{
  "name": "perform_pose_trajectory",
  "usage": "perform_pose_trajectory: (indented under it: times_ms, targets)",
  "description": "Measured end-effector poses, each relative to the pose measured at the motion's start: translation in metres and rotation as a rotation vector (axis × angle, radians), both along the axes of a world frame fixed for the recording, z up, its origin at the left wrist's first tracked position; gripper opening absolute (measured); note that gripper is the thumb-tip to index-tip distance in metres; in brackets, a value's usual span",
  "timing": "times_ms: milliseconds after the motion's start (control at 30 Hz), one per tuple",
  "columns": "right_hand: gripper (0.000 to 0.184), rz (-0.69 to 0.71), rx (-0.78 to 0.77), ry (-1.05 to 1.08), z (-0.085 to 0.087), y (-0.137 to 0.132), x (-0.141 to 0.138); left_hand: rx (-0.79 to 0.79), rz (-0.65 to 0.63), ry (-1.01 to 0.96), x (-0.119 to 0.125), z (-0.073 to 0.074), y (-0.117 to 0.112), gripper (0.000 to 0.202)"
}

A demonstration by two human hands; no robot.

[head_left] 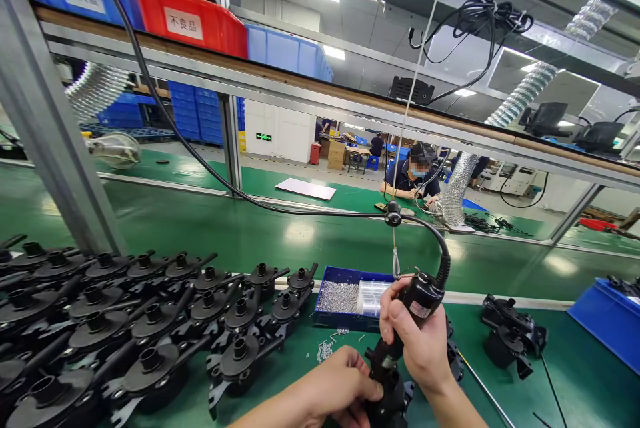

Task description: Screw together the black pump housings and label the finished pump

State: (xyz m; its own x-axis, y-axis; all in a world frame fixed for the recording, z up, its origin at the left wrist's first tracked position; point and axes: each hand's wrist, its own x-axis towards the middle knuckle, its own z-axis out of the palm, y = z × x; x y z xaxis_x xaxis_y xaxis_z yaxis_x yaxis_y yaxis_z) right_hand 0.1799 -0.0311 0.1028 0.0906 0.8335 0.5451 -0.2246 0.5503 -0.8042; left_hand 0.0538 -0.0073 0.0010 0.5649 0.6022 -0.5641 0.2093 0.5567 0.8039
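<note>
My right hand [419, 341] is wrapped round a black electric screwdriver [410, 318] that hangs from a thin cord, its black cable arching up and to the left. The driver's tip points down into a black plastic part [387, 401] at the bottom edge of the view. My left hand [334, 389] is closed on that part's left side and steadies it. Just behind my hands stands a small blue tray of screws [345, 296]. A few loose screws [327, 348] lie on the green mat beside it.
Several black round housings with arms [150, 328] crowd the mat on the left. More black parts [513, 335] lie at the right, near a blue bin [607, 321]. A green conveyor belt [310, 235] runs behind. Another person [415, 178] works at the far bench. Blue and red bins [187, 15] sit on the shelf above.
</note>
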Motion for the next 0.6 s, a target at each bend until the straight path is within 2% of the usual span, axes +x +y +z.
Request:
perform_pose_trajectory:
  times_ms: [233,400,600]
  targets:
    - [0.025,-0.025,0.003,-0.008,0.0,0.001,0.0,0.113,-0.036,0.012,-0.003,-0.002,0.003,0.039]
    - [0.025,-0.032,-0.003,-0.02,0.0,0.003,-0.001,0.038,-0.062,0.027,-0.001,-0.006,0.012,0.05]
    - [0.028,-0.04,-0.021,-0.04,0.0,0.002,-0.001,-0.069,-0.076,0.07,0.004,0.001,0.017,0.055]
